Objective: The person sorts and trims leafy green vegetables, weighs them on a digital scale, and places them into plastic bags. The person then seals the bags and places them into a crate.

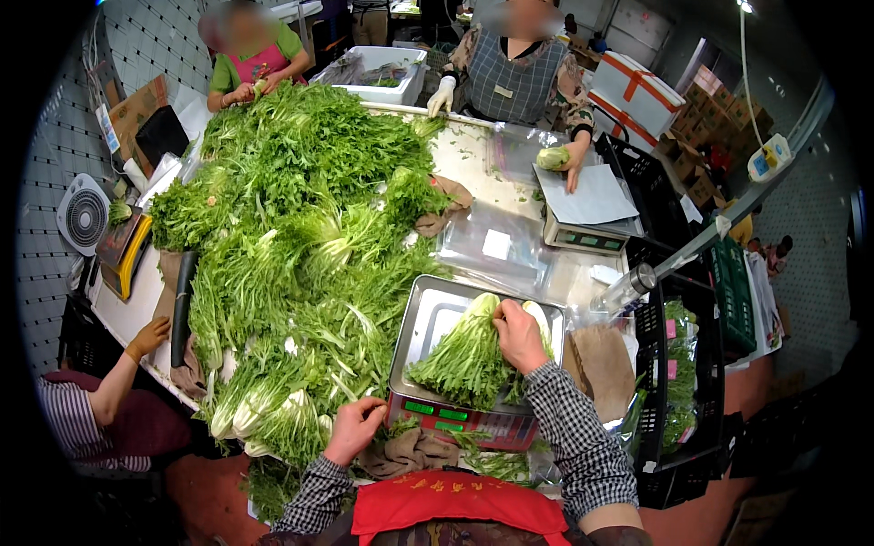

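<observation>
A metal-topped digital scale (pixel 423 309) with a red body stands right before me, its displays lit green. Bunches of curly endive (pixel 464 359) lie on its pan, pale root ends toward the back and frilly leaves toward me. My right hand (pixel 521 337) is closed at the right side of the bunch, near its pale stalks. Beside the scale's front left corner is my left hand (pixel 355 429), fingers curled and thumb drawn in; whether anything small is between them cannot be seen. A brown cloth (pixel 410 455) lies bunched below the scale, close to my left hand.
A large heap of curly endive (pixel 300 227) covers the table's left and middle. Clear plastic bags (pixel 496 241) lie behind the scale. Across the table a person's hand (pixel 574 164) rests by a second scale (pixel 583 238). Black crates (pixel 678 382) stand right; another person's hand (pixel 148 337) is left.
</observation>
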A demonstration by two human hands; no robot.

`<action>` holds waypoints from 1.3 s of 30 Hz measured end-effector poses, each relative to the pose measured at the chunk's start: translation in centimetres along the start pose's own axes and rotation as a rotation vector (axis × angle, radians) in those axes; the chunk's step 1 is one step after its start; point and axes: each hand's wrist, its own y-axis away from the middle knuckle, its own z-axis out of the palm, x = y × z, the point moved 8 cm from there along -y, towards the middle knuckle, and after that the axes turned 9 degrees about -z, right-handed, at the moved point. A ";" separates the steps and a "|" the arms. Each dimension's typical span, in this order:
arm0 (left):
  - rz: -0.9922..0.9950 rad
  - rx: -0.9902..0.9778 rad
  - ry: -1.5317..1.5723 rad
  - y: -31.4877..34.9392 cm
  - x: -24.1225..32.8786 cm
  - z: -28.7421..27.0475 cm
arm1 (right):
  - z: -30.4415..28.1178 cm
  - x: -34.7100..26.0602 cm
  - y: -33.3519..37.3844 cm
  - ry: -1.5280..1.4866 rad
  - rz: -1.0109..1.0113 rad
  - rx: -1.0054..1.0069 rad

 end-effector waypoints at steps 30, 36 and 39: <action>-0.025 0.042 0.133 0.5 -2.1 -1.7 | 2.7 -5.4 -3.0 0.276 -0.277 -0.207; -0.049 0.054 0.140 0.6 -3.0 -2.0 | 3.5 -6.0 -2.4 0.296 -0.335 -0.280; -0.057 0.054 0.116 0.4 -3.2 -2.0 | 3.1 -5.5 -2.5 0.272 -0.201 -0.271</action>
